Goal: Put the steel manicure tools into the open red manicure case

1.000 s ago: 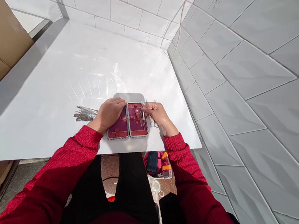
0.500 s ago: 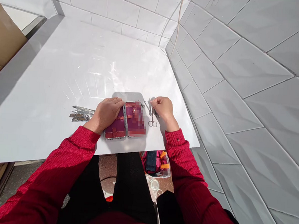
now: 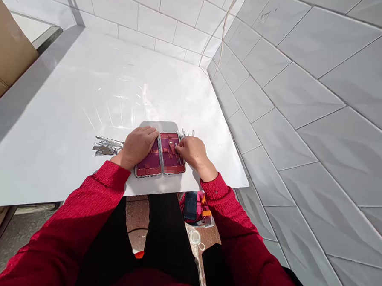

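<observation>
A manicure case [image 3: 148,162] lies open on the white table, its two halves lined in maroon with loops and a snap tab. My left hand [image 3: 139,142] presses on the left half, fingers closed together over its upper part near the hinge. Over the right edge of the case, my right hand [image 3: 193,151] is closed in a pinch against the lining. A thin shiny piece shows by those fingertips, too small to name. Beyond that hand, several metal manicure tools [image 3: 187,133] stick out, partly covered. More nail clippers and slim tools [image 3: 106,146] lie left of my left hand.
The white table [image 3: 67,111] meets a white tiled wall behind and a grey tiled wall [image 3: 284,122] at the right. A cardboard box [image 3: 8,52] stands at the left. Below the front edge is a container [image 3: 206,221] holding pink and orange items and a phone [image 3: 190,205].
My right hand has moved left from the scissors and tools to the right half of the case. The scissors are out of sight. My left hand stays on the case.
</observation>
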Available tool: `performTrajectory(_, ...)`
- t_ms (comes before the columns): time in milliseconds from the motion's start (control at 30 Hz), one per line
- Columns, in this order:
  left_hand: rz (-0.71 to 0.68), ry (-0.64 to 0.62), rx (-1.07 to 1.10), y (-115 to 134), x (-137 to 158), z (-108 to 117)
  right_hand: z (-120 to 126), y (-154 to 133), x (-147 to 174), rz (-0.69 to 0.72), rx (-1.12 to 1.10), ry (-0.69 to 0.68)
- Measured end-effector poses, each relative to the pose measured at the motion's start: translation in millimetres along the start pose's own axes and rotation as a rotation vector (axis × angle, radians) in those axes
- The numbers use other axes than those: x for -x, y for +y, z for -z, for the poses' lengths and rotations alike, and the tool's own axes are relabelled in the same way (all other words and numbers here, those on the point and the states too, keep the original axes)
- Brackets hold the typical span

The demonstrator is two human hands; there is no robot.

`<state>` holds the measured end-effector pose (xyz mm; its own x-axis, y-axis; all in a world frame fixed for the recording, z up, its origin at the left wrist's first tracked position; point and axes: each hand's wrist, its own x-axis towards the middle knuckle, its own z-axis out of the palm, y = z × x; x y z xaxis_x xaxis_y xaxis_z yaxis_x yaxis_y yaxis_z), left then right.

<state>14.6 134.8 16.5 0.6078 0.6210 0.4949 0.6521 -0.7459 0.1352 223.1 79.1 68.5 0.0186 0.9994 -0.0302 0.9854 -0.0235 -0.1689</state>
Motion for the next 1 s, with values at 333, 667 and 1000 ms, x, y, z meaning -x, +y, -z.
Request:
performTrajectory(333,0.054,-0.066,0.004,3,-1,1,16,-26,-15,-0.093,0.106,-0.192)
performTrajectory(667,0.035,-0.064,0.015,3,0,-1,-6,-8,-19,-0.233,-0.391,-0.136)
performTrajectory(1000,0.055,-0.062,0.048,2,0,-1,4,13,-48,-0.291,-0.524,-0.020)
